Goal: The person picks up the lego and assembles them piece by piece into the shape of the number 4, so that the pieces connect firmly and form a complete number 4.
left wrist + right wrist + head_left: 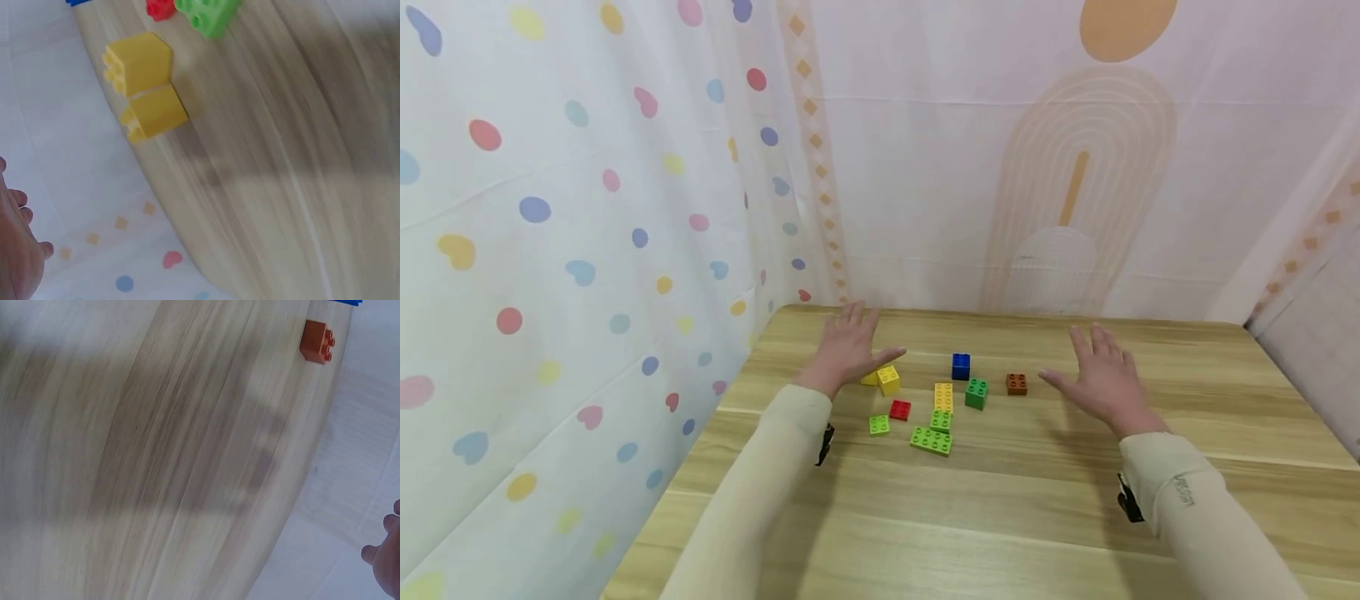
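Note:
My left hand [847, 350] is spread above the table's left part, its thumb over two yellow bricks [888, 380], holding nothing. In the left wrist view it shows at the left edge, apart from the yellow bricks [142, 62]. On the right, my right hand [1103, 379] hovers with straight fingers, thumb pointing toward a brown brick [1017, 384]. That brick looks orange-brown in the right wrist view [314, 342], where part of the hand [389, 556] shows at the right edge.
Between the hands lie a blue brick [961, 367], a dark green brick [976, 393], a red brick [900, 410], a yellow-orange brick [943, 397] and several light green bricks [931, 441]. Patterned curtains [917, 183] hang behind and left of the wooden table [1000, 525].

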Motion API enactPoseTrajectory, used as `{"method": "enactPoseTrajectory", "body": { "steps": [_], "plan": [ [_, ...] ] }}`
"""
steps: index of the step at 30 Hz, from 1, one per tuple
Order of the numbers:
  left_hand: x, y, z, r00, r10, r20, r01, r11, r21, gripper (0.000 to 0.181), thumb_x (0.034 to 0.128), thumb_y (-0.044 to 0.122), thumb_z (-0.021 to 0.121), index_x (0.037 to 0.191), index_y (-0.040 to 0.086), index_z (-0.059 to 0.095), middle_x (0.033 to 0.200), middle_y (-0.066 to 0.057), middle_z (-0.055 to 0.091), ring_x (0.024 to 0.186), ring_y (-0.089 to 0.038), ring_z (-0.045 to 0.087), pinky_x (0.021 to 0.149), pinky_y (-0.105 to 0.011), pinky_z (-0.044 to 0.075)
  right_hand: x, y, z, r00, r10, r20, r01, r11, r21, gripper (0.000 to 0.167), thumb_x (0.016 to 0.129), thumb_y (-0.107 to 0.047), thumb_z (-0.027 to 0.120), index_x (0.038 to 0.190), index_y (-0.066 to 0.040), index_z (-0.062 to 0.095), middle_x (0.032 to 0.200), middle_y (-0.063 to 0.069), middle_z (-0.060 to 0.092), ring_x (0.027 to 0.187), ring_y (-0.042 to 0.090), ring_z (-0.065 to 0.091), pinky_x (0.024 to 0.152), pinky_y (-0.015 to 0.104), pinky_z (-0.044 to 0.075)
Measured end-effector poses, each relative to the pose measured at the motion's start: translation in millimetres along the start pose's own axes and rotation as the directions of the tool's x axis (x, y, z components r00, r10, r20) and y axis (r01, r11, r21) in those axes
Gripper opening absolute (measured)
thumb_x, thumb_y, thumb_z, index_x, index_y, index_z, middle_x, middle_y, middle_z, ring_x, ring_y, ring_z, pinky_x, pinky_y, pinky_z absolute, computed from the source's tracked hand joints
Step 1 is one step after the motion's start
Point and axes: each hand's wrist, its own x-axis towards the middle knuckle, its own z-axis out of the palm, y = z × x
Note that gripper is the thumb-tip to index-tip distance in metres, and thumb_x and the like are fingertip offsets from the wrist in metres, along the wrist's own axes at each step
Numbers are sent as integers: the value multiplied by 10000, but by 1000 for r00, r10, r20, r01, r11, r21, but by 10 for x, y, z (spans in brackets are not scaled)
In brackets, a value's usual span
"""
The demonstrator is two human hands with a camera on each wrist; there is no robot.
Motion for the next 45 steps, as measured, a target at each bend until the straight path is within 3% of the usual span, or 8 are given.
{"method": "enactPoseTrajectory", "body": {
  "steps": [11, 22, 25, 31, 38, 45],
  "plan": [
    [125, 316, -27, 999, 15, 41, -12, 997, -77, 909, 937, 710, 429, 1588, 121, 195, 1631, -168, 139, 1498, -326, 102, 1162, -575, 106, 72, -173, 139, 999, -46, -3, 46, 999, 17, 989, 942, -664, 489, 1555, 42, 165, 1569, 354, 88, 1414, 547, 135, 1114, 645, 147],
    [236, 516, 43, 997, 39, 66, -22, 970, -240, 862, 963, 620, 499, 1590, 119, 186, 1603, -171, 238, 1454, -356, 248, 1159, -501, 212, 91, -317, 322, 999, -25, 29, 20, 989, 145, 927, 949, -571, 571, 1558, 20, 196, 1553, 325, 211, 1406, 514, 212, 1081, 648, 246],
    [261, 563, 86, 997, 45, 62, -24, 951, -310, 841, 964, 582, 537, 1587, 123, 207, 1604, -139, 256, 1456, -328, 255, 1158, -476, 229, 86, -352, 374, 999, -33, 27, 28, 984, 174, 906, 955, -542, 584, 1556, 20, 203, 1542, 327, 237, 1400, 510, 233, 1075, 646, 260],
    [321, 658, 191, 996, 63, 59, -28, 886, -463, 790, 967, 452, 618, 1577, 113, 247, 1608, -103, 262, 1469, -287, 236, 1165, -439, 221, 83, -429, 483, 999, -36, 28, 29, 976, 218, 881, 958, -527, 592, 1535, 43, 249, 1518, 339, 283, 1378, 512, 288, 1069, 644, 278],
    [371, 737, 329, 995, 38, 93, 24, 810, -586, 775, 955, 436, 644, 1562, 109, 290, 1595, -110, 295, 1454, -300, 274, 1151, -477, 243, 79, -489, 610, 999, -27, 35, 15, 951, 309, 839, 966, -471, 612, 1522, 60, 274, 1476, 337, 359, 1329, 493, 383, 1050, 622, 329],
    [370, 796, 436, 989, 31, 141, 64, 782, -621, 748, 968, 443, 617, 1558, 109, 303, 1545, -139, 379, 1402, -306, 369, 1109, -481, 327, 80, -581, 713, 999, -15, 43, -3, 917, 400, 785, 959, -393, 655, 1477, 103, 336, 1288, 294, 535, 1127, 394, 530, 968, 560, 433]
  ]
}}
